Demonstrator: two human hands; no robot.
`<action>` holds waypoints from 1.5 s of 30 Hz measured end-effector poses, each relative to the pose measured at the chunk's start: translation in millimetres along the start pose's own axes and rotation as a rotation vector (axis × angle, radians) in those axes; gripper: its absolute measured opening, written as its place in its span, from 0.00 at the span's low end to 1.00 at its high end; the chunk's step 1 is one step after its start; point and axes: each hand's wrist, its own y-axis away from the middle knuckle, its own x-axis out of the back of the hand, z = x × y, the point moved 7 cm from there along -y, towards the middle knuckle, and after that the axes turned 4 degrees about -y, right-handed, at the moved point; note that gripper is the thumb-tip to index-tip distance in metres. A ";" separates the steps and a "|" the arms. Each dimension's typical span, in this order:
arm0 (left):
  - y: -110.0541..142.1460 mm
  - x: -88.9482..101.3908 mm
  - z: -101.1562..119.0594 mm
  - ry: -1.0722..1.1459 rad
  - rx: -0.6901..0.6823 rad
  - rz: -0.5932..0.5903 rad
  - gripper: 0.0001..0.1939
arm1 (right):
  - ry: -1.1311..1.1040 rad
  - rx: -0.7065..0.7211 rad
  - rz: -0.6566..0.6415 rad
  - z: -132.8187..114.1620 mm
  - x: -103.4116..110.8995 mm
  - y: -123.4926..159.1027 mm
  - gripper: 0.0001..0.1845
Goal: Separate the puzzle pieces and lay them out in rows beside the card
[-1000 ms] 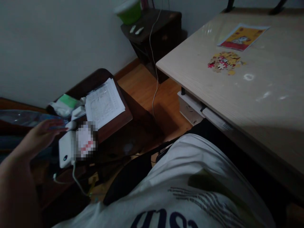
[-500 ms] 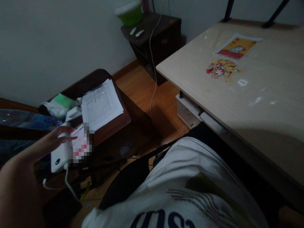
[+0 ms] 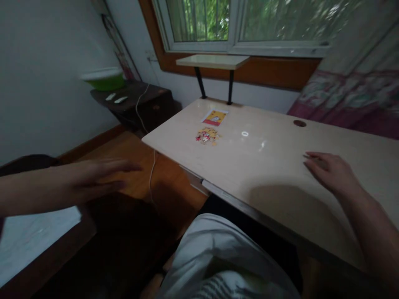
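My left hand (image 3: 102, 176) hangs in the air at the left, between the dark chair seat and the desk. Its fingers are stretched out and slightly blurred, with nothing in them. Above the right part of the pale desk (image 3: 224, 166) is my right hand (image 3: 327, 166), thumb and fingers drawn close together. A small dark tip shows at its fingertips, too small to name. A loose heap of jigsaw puzzle pieces (image 3: 207, 136), yellow, red and white, lies on the desk's left half. Just behind it lies a yellow and red picture sheet (image 3: 215, 118). Neither hand touches these.
Papers (image 3: 40, 236) lie on the chair seat at lower left. A dark side table (image 3: 149, 104) holds a green basin (image 3: 107, 81) and two small white objects. A raised shelf (image 3: 213, 61) stands at the desk's back. A white cable (image 3: 151, 178) hangs down to the floor.
The view has swung right and up, bringing the window and my right hand in. My left hand has let go of the white phone-like device at the chair and come away from it.
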 end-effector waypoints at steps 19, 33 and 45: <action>-259.4 1.8 348.5 0.083 -0.479 0.418 0.25 | 0.161 -0.377 -0.127 -40.5 7.0 -0.8 0.34; -285.1 -35.4 334.6 0.105 -0.417 0.229 0.40 | 0.044 -0.460 -0.315 -57.1 -14.6 -1.8 0.40; -283.1 -34.2 332.8 0.094 -0.413 0.232 0.39 | 0.024 -0.434 -0.303 -55.2 -17.8 -2.5 0.40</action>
